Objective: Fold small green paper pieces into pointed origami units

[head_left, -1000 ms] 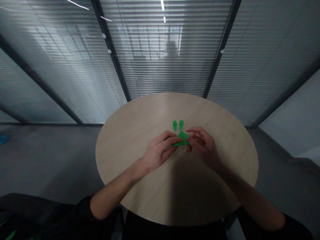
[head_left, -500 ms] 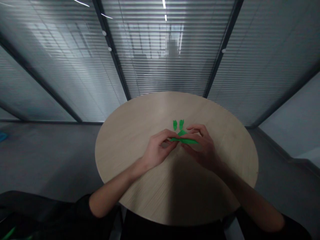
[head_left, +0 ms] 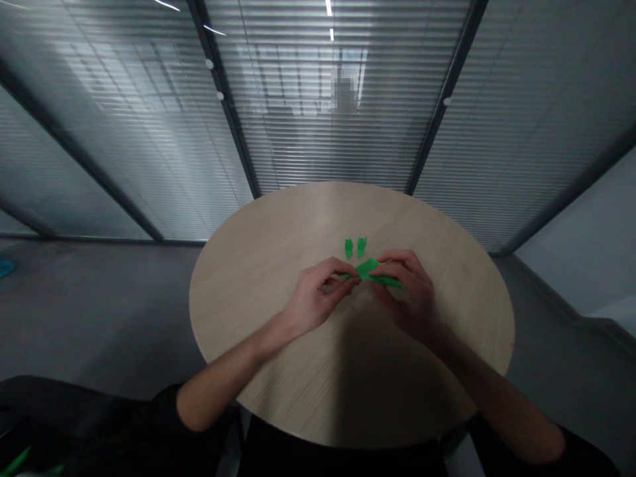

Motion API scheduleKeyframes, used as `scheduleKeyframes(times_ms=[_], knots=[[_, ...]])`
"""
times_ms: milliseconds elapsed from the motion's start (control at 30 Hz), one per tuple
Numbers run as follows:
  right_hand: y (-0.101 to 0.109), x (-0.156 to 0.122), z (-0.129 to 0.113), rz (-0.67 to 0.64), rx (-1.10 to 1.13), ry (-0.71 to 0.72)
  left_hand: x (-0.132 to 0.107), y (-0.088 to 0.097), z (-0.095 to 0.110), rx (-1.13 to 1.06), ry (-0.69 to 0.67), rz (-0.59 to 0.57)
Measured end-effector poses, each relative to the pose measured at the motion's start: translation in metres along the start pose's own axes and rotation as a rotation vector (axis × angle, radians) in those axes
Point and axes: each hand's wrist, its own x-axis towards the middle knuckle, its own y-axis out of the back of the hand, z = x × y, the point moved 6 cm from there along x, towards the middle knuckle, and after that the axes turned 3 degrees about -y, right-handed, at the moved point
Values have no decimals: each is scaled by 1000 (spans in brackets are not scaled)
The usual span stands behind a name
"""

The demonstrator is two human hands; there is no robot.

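Between my hands is a piece of folded green paper (head_left: 368, 268), with a flat part pointing up and a narrow strip running off to the right. My left hand (head_left: 318, 295) pinches its left end between thumb and fingers. On the other side, my right hand (head_left: 407, 291) grips the paper with thumb and fingertips, which hide part of it. Just beyond the hands, two small green paper pieces, a left one (head_left: 348, 248) and a right one (head_left: 362, 248), lie side by side on the round wooden table (head_left: 258, 265).
A glass wall with blinds (head_left: 328, 146) and dark frames stands behind the table. Grey floor (head_left: 124, 298) surrounds it. Something blue (head_left: 6, 267) lies on the floor at the far left. Bits of green (head_left: 20, 462) show at the bottom left corner, unclear.
My right hand has shifted slightly right, away from my left fingertips, and more of the green paper's middle shows. The two small pieces have stayed in place.
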Motion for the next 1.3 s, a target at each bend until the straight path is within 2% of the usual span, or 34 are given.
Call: scheduleKeyframes(times_ms=[133, 267, 533, 700, 900, 1300], knots=[[-2, 0, -2, -41, 36, -5, -1, 0, 0, 22, -9, 1], [0, 0, -1, -21, 30, -15, -2, -1, -3, -43, 7, 3], [4, 2, -3, -21, -96, 9, -1, -2, -1, -134, 31, -7], [-1, 6, -3, -62, 46, 0, -2, -5, -5, -200, 86, -17], [-3, 3, 1, -31, 110, -77, -2, -8, -8, -244, 131, -36], [-7, 2, 5, -55, 147, -148, -1, -4, -4, -155, 80, 7]])
